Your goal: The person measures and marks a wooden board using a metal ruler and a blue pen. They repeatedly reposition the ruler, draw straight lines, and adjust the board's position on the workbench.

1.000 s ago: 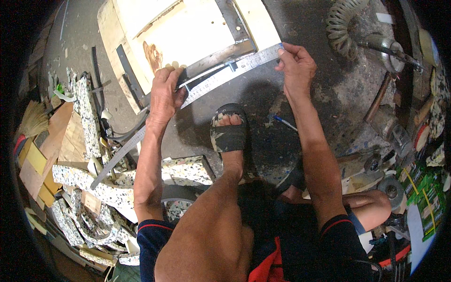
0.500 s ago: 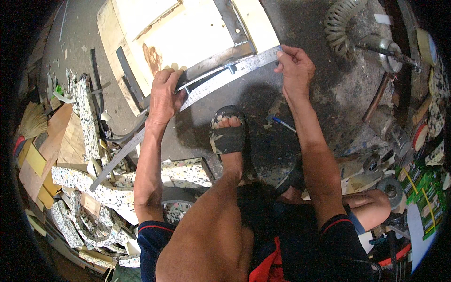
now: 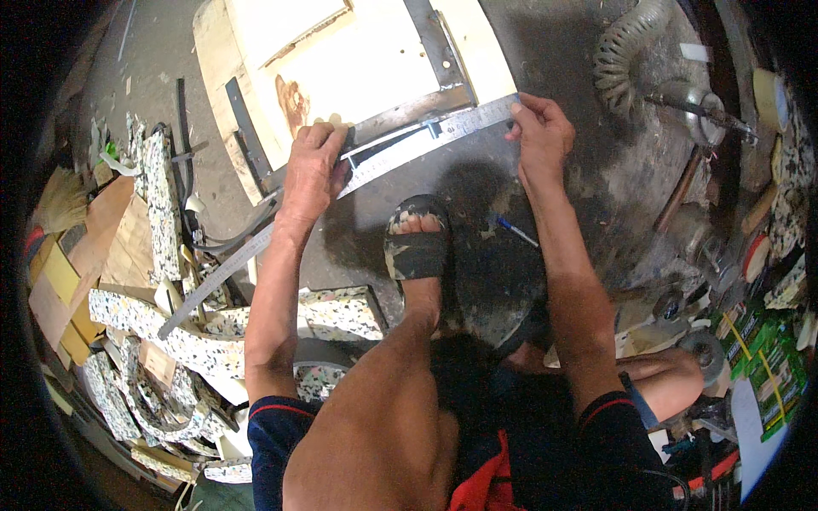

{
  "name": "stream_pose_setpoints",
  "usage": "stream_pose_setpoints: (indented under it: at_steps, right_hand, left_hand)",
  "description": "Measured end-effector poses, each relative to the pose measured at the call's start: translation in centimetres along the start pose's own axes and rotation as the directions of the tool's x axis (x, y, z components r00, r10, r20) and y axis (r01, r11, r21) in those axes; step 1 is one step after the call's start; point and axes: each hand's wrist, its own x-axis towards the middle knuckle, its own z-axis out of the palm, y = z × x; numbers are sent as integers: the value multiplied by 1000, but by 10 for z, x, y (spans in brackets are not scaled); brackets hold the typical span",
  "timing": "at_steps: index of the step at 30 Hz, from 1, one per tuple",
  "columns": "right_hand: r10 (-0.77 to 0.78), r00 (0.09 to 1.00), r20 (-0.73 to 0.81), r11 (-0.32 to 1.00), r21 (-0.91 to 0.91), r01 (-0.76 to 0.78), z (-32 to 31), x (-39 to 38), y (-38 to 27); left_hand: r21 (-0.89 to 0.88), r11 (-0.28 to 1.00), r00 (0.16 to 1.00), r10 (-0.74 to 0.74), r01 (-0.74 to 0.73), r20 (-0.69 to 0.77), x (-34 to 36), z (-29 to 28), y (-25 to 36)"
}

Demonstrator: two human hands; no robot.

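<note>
A stained grey concrete floor (image 3: 596, 196) lay under foam scraps (image 3: 162, 332) at left and clutter at right.

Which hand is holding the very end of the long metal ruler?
The right hand pinches the end of the long metal ruler. The left hand presses down farther along it, with ruler sticking out past it.

Shiny metal ruler (image 3: 409, 149) on pale, matt wooden board (image 3: 358, 68).

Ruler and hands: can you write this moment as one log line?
left hand: presses ruler on board | right hand: pinches ruler's far end | foot: below ruler, on floor
</note>
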Motion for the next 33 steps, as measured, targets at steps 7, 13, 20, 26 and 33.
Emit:
stream_pose_setpoints:
  at_steps: [7,13,20,26,33]
  right_hand:
    - [-31,999,13,997,-71,32,-1,2,-1]
    - [-40,999,-28,995,-93,37,1,2,-2]
    - [-55,998,-11,994,-100,54,-2,4,1]
    - [-45,999,1,996,-79,45,-5,5,-1]
    - [73,997,33,997,-33,-72,-7,4,-4]
  left_hand:
    - [8,1000,1000,22,-22,-19,0,4,-3]
    - [9,1000,1000,-4,4,4,2,-3,4]
    - [15,1000,1000,19,-19,2,3,-3,2]
    - [17,999,999,42,-42,-22,6,-3,4]
    - [243,970,968,32,31,-250,-21,-7,17]
